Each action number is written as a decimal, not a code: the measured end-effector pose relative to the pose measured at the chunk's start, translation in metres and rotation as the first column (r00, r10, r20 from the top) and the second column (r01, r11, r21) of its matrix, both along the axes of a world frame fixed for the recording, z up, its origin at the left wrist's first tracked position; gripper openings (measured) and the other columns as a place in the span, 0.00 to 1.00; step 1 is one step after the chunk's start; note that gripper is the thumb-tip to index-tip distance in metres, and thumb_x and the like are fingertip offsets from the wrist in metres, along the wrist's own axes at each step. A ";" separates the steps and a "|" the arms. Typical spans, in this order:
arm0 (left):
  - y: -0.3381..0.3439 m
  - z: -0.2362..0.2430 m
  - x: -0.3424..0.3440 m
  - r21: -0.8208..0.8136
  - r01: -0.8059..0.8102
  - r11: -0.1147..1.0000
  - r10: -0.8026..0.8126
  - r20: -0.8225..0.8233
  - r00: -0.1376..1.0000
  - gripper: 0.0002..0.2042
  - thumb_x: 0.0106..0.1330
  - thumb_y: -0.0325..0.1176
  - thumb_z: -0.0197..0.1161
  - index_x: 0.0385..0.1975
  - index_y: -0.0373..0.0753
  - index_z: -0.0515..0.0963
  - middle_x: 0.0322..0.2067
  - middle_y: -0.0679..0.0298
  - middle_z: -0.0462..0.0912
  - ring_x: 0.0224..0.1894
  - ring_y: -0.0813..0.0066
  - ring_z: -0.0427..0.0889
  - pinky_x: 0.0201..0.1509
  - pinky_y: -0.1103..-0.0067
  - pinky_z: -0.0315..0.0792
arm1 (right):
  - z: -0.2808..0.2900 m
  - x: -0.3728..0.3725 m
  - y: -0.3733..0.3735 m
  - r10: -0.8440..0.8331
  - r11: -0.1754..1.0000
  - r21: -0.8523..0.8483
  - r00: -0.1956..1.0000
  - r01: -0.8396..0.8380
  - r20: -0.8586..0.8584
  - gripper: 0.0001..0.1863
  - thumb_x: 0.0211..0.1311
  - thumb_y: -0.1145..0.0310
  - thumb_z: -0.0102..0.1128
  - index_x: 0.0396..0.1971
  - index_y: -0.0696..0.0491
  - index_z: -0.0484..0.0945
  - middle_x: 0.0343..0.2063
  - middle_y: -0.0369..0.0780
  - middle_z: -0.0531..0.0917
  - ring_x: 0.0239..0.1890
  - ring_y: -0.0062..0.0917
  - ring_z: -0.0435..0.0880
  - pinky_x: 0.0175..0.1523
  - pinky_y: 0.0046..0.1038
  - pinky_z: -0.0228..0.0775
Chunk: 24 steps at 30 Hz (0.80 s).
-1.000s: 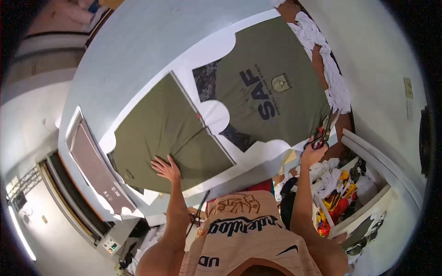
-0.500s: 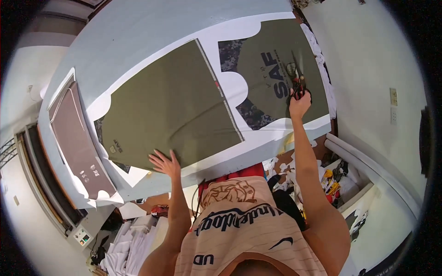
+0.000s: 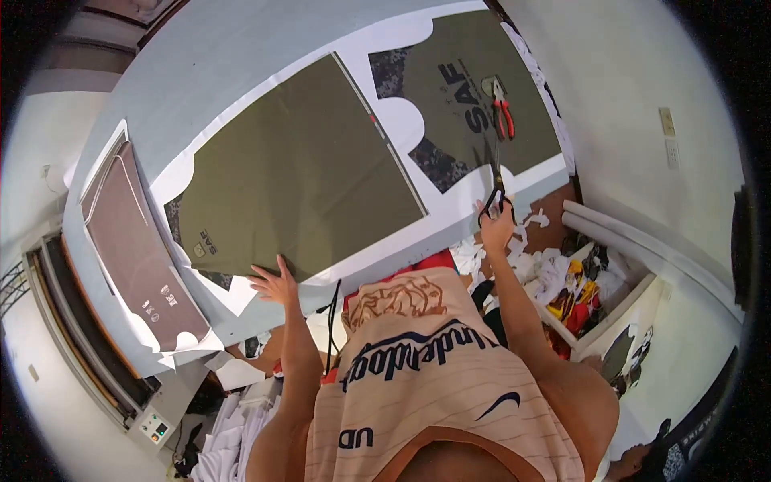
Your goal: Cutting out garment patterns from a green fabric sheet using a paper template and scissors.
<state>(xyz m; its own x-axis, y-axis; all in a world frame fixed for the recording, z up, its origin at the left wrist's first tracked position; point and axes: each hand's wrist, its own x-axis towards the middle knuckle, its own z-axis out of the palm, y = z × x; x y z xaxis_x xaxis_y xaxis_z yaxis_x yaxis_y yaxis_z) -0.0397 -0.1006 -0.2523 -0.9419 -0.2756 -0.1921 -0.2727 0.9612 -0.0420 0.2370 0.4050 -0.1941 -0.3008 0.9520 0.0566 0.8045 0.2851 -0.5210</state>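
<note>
My left hand rests with spread fingers on the lower edge of a large olive fabric panel laid on white paper. My right hand grips black scissors near the table’s front edge, blades pointing upward. Red-handled pliers lie beyond them on a second olive panel, which has dark lettering and camouflage-patterned parts. A mauve piece lies on paper at the table’s left end.
The grey-blue table fills the upper middle. White scraps lie along its right side. At right are long rolls and a bin of fabric offcuts beside the wall. A roller machine stands at lower left.
My right hand has drawn back toward me with the scissors, leaving the red-handled pliers on the right panel. My left hand stays on the left panel as the view has shifted.
</note>
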 end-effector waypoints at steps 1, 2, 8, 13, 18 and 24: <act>-0.008 0.001 -0.003 -0.007 -0.004 1.000 0.003 -0.069 0.998 0.48 0.70 0.75 0.47 0.82 0.50 0.48 0.81 0.42 0.40 0.81 0.38 0.41 0.72 0.32 0.45 | 0.011 0.005 -0.009 0.082 0.993 0.087 0.996 -0.079 -0.029 0.18 0.58 0.66 0.77 0.44 0.59 0.82 0.32 0.46 0.86 0.34 0.41 0.85 0.42 0.39 0.76; -0.014 0.001 -0.006 -0.013 -0.009 1.000 0.007 -0.137 0.990 0.48 0.70 0.75 0.47 0.82 0.50 0.48 0.80 0.40 0.41 0.81 0.37 0.42 0.72 0.32 0.47 | 0.023 0.013 -0.016 0.083 0.994 0.080 0.996 -0.080 -0.028 0.18 0.58 0.66 0.77 0.44 0.59 0.82 0.32 0.46 0.86 0.34 0.41 0.85 0.42 0.39 0.76; 0.053 0.024 -0.006 0.245 0.493 0.834 -0.453 -0.206 0.868 0.51 0.65 0.71 0.61 0.81 0.49 0.51 0.80 0.40 0.43 0.81 0.35 0.42 0.74 0.36 0.48 | 0.073 0.106 -0.079 0.160 0.614 -0.775 0.985 -0.149 -0.063 0.21 0.61 0.60 0.79 0.22 0.54 0.75 0.16 0.32 0.74 0.18 0.17 0.73 0.25 0.25 0.63; 0.027 0.008 0.030 0.226 0.471 0.853 -0.479 -0.019 0.878 0.60 0.52 0.76 0.68 0.82 0.54 0.49 0.80 0.43 0.41 0.79 0.26 0.41 0.69 0.26 0.46 | 0.068 0.144 -0.113 0.009 0.326 -0.942 0.996 -0.083 -0.084 0.23 0.60 0.53 0.80 0.21 0.52 0.77 0.13 0.29 0.71 0.15 0.14 0.71 0.23 0.24 0.61; -0.005 0.000 0.023 0.247 0.410 0.878 -0.431 0.034 0.902 0.62 0.50 0.77 0.68 0.82 0.55 0.48 0.81 0.43 0.40 0.79 0.26 0.39 0.70 0.27 0.46 | 0.052 0.120 -0.111 0.026 0.218 -0.944 0.968 -0.249 -0.249 0.23 0.66 0.52 0.74 0.21 0.51 0.74 0.15 0.30 0.72 0.15 0.15 0.71 0.23 0.23 0.61; -0.003 0.000 0.001 0.217 0.427 0.878 -0.446 0.048 0.894 0.61 0.52 0.78 0.67 0.82 0.57 0.44 0.81 0.42 0.39 0.79 0.24 0.37 0.69 0.28 0.49 | -0.002 0.066 -0.109 0.215 0.229 -0.921 0.939 -0.315 -0.268 0.24 0.70 0.47 0.67 0.25 0.52 0.73 0.17 0.31 0.74 0.21 0.14 0.72 0.30 0.22 0.61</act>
